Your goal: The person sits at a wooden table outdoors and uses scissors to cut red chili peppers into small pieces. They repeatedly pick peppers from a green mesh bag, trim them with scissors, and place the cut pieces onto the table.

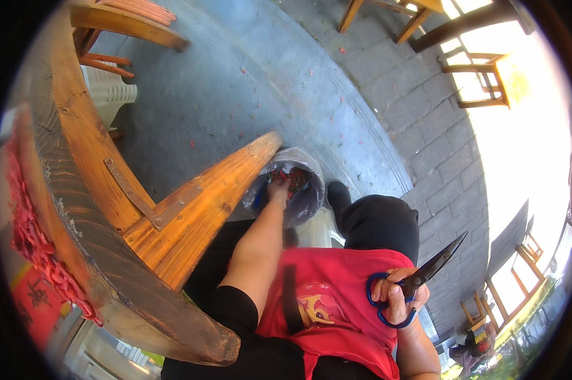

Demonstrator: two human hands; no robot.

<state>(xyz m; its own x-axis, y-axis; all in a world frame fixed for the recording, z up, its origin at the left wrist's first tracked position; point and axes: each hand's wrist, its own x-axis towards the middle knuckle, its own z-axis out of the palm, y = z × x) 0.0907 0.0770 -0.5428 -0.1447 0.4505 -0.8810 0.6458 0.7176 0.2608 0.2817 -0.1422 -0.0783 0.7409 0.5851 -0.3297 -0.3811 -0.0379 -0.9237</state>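
My left hand (278, 188) reaches down into a bin (309, 209) lined with a clear plastic bag. Red and green scraps (295, 179), which look like chili pepper bits, lie in the bin around my fingers. Those fingertips are partly hidden, so whether they hold anything is unclear. In front of my red apron (333, 270), my right hand (397, 297) grips a pair of scissors (430, 268) by its blue handles. The dark blades point up and to the right, nearly closed.
At left, a wooden table (81, 156) bears a heap of red chili peppers (39, 242); its slanting brace (205, 204) passes close by the bin and my left arm. Red bits dot the grey floor (210, 95). Wooden stools (480, 69) stand at right.
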